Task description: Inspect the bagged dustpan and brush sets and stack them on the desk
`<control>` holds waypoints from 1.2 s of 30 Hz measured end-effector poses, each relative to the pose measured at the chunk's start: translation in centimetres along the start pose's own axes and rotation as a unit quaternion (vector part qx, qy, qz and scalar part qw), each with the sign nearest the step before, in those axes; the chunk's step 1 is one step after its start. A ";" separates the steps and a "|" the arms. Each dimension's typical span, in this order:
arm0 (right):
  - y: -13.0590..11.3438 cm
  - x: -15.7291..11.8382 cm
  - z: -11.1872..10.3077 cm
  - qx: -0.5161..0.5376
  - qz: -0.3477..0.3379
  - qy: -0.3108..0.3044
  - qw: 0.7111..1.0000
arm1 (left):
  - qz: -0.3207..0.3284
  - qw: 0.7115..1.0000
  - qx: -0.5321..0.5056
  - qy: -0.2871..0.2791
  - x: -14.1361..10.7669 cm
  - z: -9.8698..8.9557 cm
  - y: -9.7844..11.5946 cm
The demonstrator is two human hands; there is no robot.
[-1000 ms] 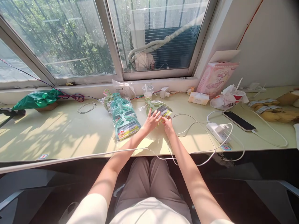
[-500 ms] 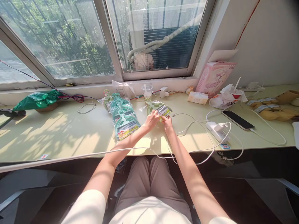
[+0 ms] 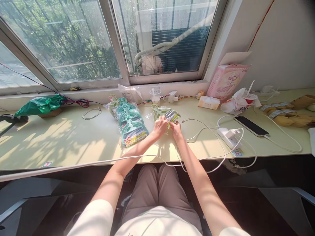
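Observation:
A green dustpan-and-brush set in a clear wrapper lies on the desk, its handle toward the window. My left hand is closed on the near left part of its wrapper. At the label's lower edge, my right hand pinches the same pack, its fingers close to the left ones. To the left, several wrapped sets overlap in a row, with a teal set nearest to me and a green one at the back.
White cables and a power strip lie right of my hands, beside a phone. A plastic cup stands behind the held pack. One cable crosses over my forearms' area near the desk edge.
The held pack has shifted very slightly to the left and its label end is tilted a little differently. Both hands keep their hold on it.

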State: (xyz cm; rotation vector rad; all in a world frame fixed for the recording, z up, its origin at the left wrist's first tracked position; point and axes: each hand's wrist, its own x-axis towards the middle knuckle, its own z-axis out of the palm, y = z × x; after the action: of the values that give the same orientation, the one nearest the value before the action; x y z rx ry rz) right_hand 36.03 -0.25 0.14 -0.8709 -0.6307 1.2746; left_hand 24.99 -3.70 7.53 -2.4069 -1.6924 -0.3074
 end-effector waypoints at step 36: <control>0.6 0.3 0.4 0.037 0.015 0.054 0.998 | 0.016 0.996 -0.088 0.021 -0.3 0.8 1.3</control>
State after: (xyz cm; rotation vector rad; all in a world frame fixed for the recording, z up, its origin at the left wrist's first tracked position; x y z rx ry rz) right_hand 35.45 0.12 -0.16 -0.8851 -0.4828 1.2612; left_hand 26.18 -4.23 6.60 -2.5289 -1.6702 -0.5201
